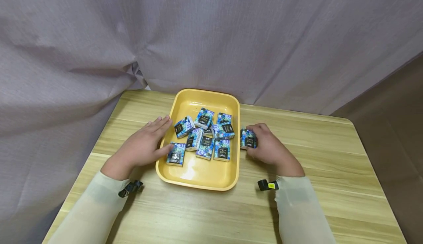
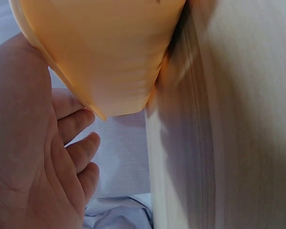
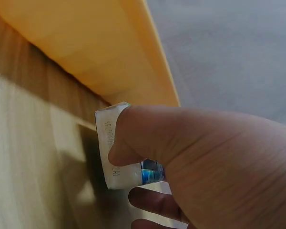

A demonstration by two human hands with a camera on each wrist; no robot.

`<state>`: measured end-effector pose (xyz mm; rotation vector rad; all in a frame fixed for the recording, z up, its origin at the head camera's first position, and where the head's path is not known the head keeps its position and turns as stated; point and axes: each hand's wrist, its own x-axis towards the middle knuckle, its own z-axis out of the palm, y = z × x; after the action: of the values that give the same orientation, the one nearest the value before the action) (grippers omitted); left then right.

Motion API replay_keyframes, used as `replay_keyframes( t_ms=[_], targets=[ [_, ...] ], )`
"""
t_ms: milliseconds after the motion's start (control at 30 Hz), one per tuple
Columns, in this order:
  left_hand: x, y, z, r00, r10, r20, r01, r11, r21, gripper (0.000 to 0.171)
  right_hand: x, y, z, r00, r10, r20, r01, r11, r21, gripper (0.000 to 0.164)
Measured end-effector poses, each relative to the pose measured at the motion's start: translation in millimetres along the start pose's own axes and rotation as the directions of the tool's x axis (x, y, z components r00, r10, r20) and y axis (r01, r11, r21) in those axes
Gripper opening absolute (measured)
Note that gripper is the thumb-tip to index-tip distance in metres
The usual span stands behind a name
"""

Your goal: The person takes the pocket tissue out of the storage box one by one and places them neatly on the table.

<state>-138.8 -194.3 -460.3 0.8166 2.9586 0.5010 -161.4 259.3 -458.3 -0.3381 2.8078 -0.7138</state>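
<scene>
My right hand [image 1: 269,146] pinches a small blue floral tissue pack [image 1: 248,139] just outside the right wall of a yellow tray [image 1: 198,184]. In the right wrist view the pack's white end [image 3: 119,176] faces the camera, with the thumb across it, and the pack is held over the table. On the tray's left rim rests my left hand [image 1: 142,145], its fingers extended and its thumb reaching over the edge beside a tissue pack [image 1: 176,155]. Several more tissue packs [image 1: 205,148] lie loosely in the tray, some overlapping.
The tray stands on a light wood-grain table [image 1: 317,163], near its back edge. A grey curtain [image 1: 211,35] hangs behind the table and along its left side. A dark brown surface [image 1: 393,126] rises at the right.
</scene>
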Motion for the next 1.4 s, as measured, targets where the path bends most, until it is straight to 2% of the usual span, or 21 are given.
replay_keyframes(
  t_ms=[267, 867, 1400],
  targets=[
    [-0.6, -0.2, 0.2, 1.0, -0.001, 0.003, 0.001, 1.0, -0.003, 0.089, 1.0, 7.5, 5.7, 1.0, -0.007, -0.005, 0.007, 1.0, -0.022, 0.088],
    [1.1, -0.1, -1.2, 1.0, -0.002, 0.004, 0.002, 1.0, -0.014, 0.091, 1.3, 8.7, 4.8, 1.0, -0.003, 0.005, 0.003, 1.0, -0.027, 0.09],
    [0.1, -2.1, 0.6, 1.0, -0.005, 0.011, 0.005, 1.0, -0.018, 0.091, -4.7, -1.7, -4.0, 1.0, 0.02, 0.008, -0.019, 0.999, -0.046, 0.099]
  ],
)
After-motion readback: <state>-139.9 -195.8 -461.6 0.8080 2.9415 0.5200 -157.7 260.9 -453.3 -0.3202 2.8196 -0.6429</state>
